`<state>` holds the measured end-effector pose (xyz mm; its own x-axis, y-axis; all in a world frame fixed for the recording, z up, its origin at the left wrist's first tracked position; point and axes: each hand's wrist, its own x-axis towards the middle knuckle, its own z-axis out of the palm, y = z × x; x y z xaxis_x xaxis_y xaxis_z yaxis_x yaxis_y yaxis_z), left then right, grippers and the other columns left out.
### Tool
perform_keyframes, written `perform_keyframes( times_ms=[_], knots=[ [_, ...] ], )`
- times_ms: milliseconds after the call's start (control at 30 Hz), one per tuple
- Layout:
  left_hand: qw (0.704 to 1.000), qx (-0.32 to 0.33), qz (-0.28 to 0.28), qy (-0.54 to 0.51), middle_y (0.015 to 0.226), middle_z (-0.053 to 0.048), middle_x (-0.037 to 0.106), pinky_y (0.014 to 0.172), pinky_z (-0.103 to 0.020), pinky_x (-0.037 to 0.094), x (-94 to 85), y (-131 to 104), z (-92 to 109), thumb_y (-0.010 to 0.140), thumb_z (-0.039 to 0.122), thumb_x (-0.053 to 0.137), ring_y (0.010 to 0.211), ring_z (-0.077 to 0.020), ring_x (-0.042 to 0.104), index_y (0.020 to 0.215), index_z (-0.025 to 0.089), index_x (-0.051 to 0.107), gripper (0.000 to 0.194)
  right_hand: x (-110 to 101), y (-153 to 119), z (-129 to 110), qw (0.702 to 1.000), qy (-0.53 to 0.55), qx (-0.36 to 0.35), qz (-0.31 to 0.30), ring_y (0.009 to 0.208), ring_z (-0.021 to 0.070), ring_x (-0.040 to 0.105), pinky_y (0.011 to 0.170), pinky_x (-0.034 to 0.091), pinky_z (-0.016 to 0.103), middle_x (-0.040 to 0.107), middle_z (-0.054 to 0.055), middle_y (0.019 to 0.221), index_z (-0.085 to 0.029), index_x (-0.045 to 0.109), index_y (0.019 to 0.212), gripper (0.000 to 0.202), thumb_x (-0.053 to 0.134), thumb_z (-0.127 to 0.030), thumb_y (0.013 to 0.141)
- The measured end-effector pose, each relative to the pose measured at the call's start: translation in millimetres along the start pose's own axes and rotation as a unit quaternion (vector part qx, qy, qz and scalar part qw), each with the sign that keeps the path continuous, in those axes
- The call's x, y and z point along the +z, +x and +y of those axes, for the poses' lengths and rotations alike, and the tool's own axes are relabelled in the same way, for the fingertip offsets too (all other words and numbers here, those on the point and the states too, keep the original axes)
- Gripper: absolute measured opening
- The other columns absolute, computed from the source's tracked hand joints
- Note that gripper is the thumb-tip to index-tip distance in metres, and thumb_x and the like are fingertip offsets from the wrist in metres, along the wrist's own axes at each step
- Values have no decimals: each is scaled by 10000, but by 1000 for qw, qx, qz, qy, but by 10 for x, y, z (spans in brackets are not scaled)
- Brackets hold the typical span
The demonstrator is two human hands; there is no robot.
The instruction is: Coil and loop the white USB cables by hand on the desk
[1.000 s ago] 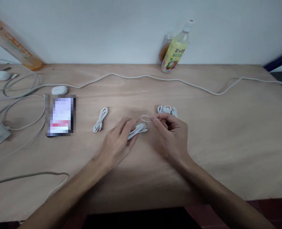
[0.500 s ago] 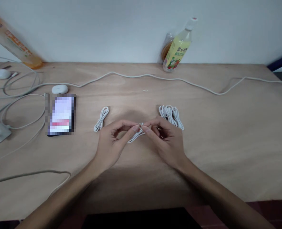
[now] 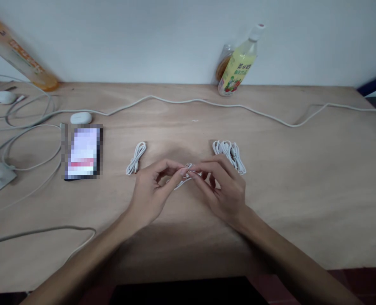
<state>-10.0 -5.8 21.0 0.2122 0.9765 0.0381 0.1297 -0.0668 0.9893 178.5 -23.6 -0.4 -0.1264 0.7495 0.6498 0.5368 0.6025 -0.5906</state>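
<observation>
My left hand (image 3: pixel 154 190) and my right hand (image 3: pixel 224 188) meet at the middle of the wooden table, thumb and forefinger pinched on each. Between and behind the fingertips is a white cable (image 3: pixel 183 182), partly hidden by them. Both pinches are at this cable; what exactly sits between the fingertips is too small to make out. One coiled white cable (image 3: pixel 136 159) lies left of my left hand. Several coiled white cables (image 3: pixel 229 152) lie bunched just behind my right hand, which covers part of them.
A blurred phone (image 3: pixel 83 152) and a white case (image 3: pixel 81 118) lie at left, near loose cables. One long white cable (image 3: pixel 175 102) crosses the back. A yellow-labelled bottle (image 3: pixel 238 70) and an orange bottle (image 3: pixel 22 57) lean at the wall. A small white tie (image 3: pixel 194 121) lies mid-table.
My right hand's fingers have shifted and spread slightly at the knuckles, with the fingertips still near my left ones. The white cable between them has turned a little. The other items keep their places.
</observation>
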Motion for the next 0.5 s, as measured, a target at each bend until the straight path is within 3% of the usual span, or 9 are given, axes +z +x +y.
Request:
perform_keyframes(
  times_ms=[367, 500],
  knots=[
    [998, 53, -11, 22, 878, -13, 826, 724, -260, 561, -4, -22, -27, 1002, 272, 768, 790, -156, 746, 934, 213, 802, 96, -8, -20, -6, 997, -62, -46, -11, 829, 183, 672, 629, 548, 306, 695, 48, 986, -252, 667, 1126, 146, 645, -117, 1077],
    [996, 77, -10, 42, 909, -7, 822, 758, -260, 565, -7, -36, -44, 1019, 267, 761, 825, -153, 744, 984, 223, 807, 73, 2, -12, -41, 1000, -22, -5, -22, 847, 172, 660, 644, 545, 302, 684, 42, 1011, -248, 636, 1105, 153, 621, -98, 1080]
  ],
)
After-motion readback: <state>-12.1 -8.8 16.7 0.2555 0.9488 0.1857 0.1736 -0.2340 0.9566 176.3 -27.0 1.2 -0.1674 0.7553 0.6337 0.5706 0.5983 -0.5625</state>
